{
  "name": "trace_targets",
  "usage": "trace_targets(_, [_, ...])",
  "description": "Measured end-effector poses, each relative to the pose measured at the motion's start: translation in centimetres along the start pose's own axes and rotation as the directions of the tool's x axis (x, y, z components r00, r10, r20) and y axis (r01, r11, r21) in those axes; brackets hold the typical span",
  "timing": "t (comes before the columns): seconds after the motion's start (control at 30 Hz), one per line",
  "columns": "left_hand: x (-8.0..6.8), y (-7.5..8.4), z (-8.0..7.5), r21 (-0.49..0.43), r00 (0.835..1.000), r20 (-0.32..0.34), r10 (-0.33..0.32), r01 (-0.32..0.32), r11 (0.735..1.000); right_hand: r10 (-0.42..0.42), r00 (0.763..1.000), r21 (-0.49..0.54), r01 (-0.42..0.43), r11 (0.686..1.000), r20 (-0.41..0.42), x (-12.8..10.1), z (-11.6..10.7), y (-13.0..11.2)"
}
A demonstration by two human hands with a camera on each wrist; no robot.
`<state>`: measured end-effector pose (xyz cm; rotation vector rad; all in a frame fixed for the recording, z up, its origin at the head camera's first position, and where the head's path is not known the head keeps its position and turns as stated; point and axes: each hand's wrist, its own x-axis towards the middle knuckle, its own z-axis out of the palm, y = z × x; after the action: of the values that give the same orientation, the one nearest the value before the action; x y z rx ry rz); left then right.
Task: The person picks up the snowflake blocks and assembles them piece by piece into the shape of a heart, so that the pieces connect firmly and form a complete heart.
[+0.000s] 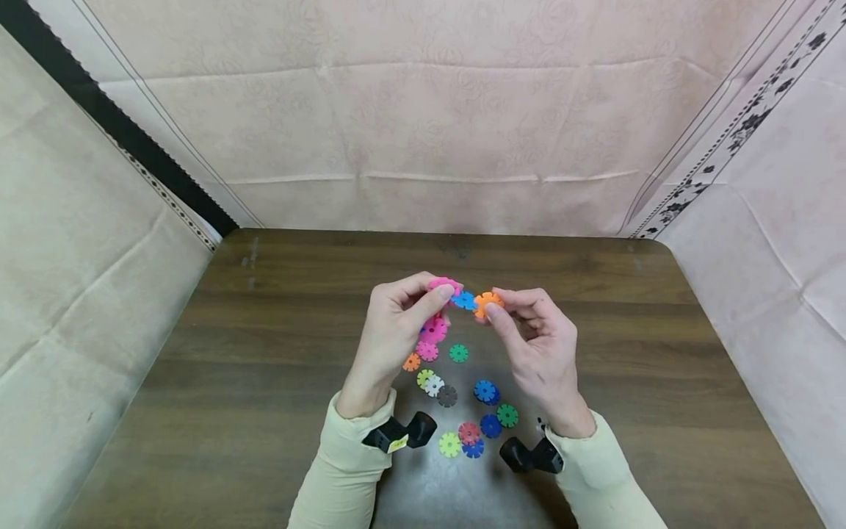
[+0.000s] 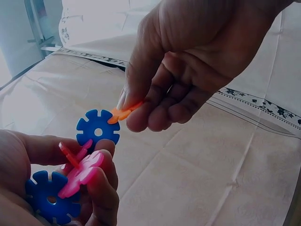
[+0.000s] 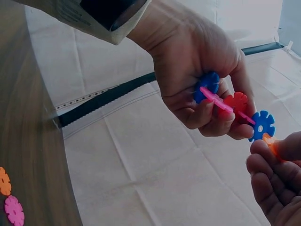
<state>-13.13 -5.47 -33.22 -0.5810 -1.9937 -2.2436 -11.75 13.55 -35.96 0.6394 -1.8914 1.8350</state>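
A chain of notched plastic discs hangs in my left hand [image 1: 391, 323], whose thumb and fingers pinch a pink disc [image 1: 443, 285]. Further along the chain, a red disc [image 3: 235, 100] and a blue disc [image 2: 40, 203] lie against the palm. Another blue disc [image 2: 87, 126] sticks out at the end of the chain toward the right. My right hand [image 1: 543, 342] pinches an orange disc [image 1: 488, 300] between thumb and fingers. The orange disc's edge meets the blue one's rim; how deep the slots engage is hard to tell.
Loose discs lie on the wooden table [image 1: 264, 382] below the hands, among them a pink one [image 1: 427, 351], a green one [image 1: 459, 353], a grey one [image 1: 447, 397] and a yellow-green one [image 1: 450, 444]. Patterned cloth [image 1: 423, 139] stands behind and at both sides.
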Motion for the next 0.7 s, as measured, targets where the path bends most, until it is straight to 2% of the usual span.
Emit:
trace_targets(0.37, [-0.20,0.20,0.49,0.033,1.000,-0.001,0.005,-0.005,0.999,-0.009,0.999,0.034,0.010,0.999,-0.048,-0.10,0.43,-0.81])
trace_targets(0.47, [-0.14,0.05,0.59,0.021,0.999,0.016,-0.037,0.037,0.999,-0.001,0.999,0.070,0.004,0.998,-0.040,0.03,0.31,-0.78])
trace_targets(0.57, [0.03,0.00,0.53,-0.032,0.994,0.051,-0.097,0.099,0.995,0.037,0.999,0.114,-0.033,0.993,-0.031,0.30,0.25,-0.70])
trace_targets(0.7, [0.03,0.14,0.09,-0.114,0.988,0.056,-0.140,0.146,0.983,0.097,0.995,0.093,-0.093,0.991,-0.033,0.58,0.17,-0.69])
